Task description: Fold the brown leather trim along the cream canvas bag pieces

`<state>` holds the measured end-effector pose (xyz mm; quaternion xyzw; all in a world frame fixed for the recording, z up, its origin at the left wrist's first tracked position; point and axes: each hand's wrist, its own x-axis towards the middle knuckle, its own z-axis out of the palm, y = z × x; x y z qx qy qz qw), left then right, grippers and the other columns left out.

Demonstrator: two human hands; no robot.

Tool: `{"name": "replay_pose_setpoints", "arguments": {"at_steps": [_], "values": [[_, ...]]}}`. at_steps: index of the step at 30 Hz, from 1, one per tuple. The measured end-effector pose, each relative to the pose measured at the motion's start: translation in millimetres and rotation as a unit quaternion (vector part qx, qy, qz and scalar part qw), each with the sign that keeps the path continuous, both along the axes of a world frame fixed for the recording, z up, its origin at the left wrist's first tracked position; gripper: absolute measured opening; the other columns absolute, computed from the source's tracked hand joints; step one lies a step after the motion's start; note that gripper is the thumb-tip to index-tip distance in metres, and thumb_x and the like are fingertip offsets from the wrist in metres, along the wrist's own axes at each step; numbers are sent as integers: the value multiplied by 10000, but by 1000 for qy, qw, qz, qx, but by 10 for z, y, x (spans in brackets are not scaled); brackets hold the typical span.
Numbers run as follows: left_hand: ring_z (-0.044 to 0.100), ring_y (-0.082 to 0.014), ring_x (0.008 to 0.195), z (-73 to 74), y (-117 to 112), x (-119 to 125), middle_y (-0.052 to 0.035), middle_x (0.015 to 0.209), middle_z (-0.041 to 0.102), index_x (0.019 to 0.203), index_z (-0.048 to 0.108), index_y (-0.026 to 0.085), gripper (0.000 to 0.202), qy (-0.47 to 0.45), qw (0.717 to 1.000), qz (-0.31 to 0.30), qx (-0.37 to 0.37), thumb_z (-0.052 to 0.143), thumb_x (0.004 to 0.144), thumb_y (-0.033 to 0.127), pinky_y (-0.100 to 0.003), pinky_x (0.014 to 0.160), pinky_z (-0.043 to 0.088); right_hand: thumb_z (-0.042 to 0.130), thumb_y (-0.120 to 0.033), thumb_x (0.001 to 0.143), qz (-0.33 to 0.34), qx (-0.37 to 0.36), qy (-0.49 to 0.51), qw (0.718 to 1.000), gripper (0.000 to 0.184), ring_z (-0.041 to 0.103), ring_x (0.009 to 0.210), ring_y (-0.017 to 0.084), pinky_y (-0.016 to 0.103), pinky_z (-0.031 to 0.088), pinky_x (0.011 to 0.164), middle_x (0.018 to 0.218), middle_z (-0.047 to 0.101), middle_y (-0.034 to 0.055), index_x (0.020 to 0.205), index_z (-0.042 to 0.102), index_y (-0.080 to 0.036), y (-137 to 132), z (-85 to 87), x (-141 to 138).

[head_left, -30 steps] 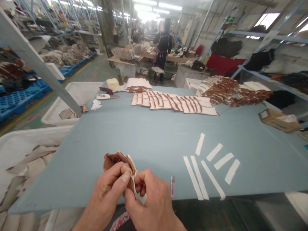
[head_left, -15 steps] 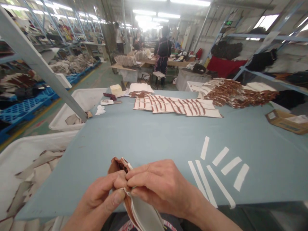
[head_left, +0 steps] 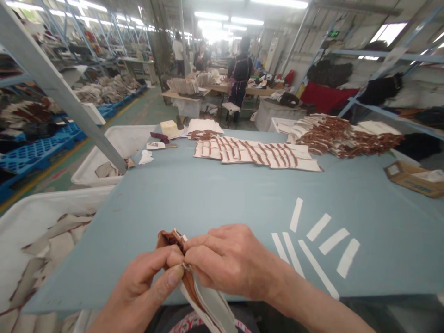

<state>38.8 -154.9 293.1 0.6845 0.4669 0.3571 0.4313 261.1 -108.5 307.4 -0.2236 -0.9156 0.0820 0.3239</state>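
Note:
My left hand [head_left: 147, 283] and my right hand [head_left: 231, 260] meet at the near edge of the blue-grey table [head_left: 222, 189]. Both pinch a brown and white fabric piece [head_left: 204, 300], brown leather-like on one side with a pale lining. Its crumpled brown top [head_left: 168, 238] sticks up above my left thumb, and its lower part hangs down off the table edge between my wrists. Fingers of both hands are pressed together on the piece's edge.
Several white strips [head_left: 312, 240] lie on the table to my right. A row of brown-and-white pieces [head_left: 256, 152] and a heap of them [head_left: 343, 134] lie farther off. A cardboard box [head_left: 412, 178] sits at the right edge. White bins [head_left: 34, 217] stand left. A person [head_left: 239, 74] works beyond.
My right hand has turned over on top of the fabric piece and now pinches its edge with the left. The small pink tool by the table edge is no longer visible.

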Motion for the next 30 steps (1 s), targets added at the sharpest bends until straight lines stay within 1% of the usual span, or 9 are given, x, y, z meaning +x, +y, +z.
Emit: {"name": "replay_pose_setpoints", "arguments": {"at_steps": [5,10,14,17,20,22,24,27,30], "values": [[664,-146,688,-28,4,-42,27,725,684,749,694,217,431,5,999,-21,-31,617,1070,494,-176,691,524,486,-104,976,33,-70,56,995,234,784,748,146,238,559,698,867,846,21,858,643,-232,65,-53,-7],[609,-134,657,-25,44,-82,35,702,676,704,673,220,423,-7,998,-47,-39,622,1058,445,-182,632,470,544,-109,895,48,-150,6,987,192,666,596,109,222,429,580,752,783,-55,852,670,-248,142,44,26],[586,-131,601,38,78,-63,48,634,642,670,664,221,376,25,998,-51,-20,626,1014,369,-192,595,446,595,-53,836,56,-196,-58,977,205,568,556,100,231,366,569,690,707,-81,773,634,-244,209,203,30],[560,-119,586,78,106,-21,64,598,581,646,615,218,355,54,998,-42,-13,594,984,322,-188,601,425,604,-48,832,53,-197,-102,974,239,436,499,101,243,316,534,612,617,-82,683,566,-232,234,311,2],[447,-114,569,120,144,36,67,602,428,639,480,222,358,73,994,-67,-50,516,980,322,-206,562,363,629,-67,839,36,-161,-138,977,289,315,458,104,274,241,495,569,567,-74,627,515,-228,233,377,-45],[388,-114,575,147,171,71,64,633,360,657,426,229,339,83,990,-93,-71,485,978,321,-221,543,316,644,-78,841,22,-129,-151,980,303,304,442,109,295,202,477,561,565,-59,614,515,-231,241,396,-67],[382,-116,581,155,190,97,59,652,359,671,429,228,333,90,988,-104,-69,468,988,321,-230,543,302,652,-80,853,17,-120,-161,979,309,329,438,114,307,190,474,559,566,-51,614,526,-231,270,390,-67],[420,-126,587,104,185,112,53,650,402,670,448,228,377,79,994,-71,-33,431,1030,341,-232,558,341,645,-85,922,44,-190,-131,972,253,460,516,114,269,286,518,643,620,-54,712,602,-219,324,316,-25],[454,-131,586,10,139,122,54,631,427,654,444,232,412,45,999,-18,12,433,1052,338,-223,572,385,625,-149,1005,58,-340,-24,938,141,557,625,105,210,412,605,752,662,-68,893,663,-226,276,167,14]]}}
